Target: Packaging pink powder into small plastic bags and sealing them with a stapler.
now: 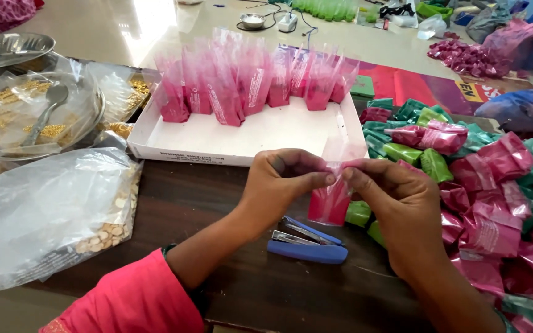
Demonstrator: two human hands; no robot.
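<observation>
My left hand (pixel 282 185) and my right hand (pixel 396 203) both pinch the top of a small clear plastic packet (pixel 330 200) filled with pink powder, held upright above the dark wooden table (pixel 217 197). Just below the packet lies a blue stapler (pixel 306 242), shut, near the table's front. Behind my hands stands a shallow white cardboard tray (pixel 248 132) with several open pink powder packets (pixel 248 86) lined upright along its far side.
A heap of sealed pink and green packets (pixel 488 185) covers the right side. At the left lie clear plastic bags (pixel 38 209), a steel plate with a spoon (pixel 44 114) and yellow grains. More packets and bags sit at the far right.
</observation>
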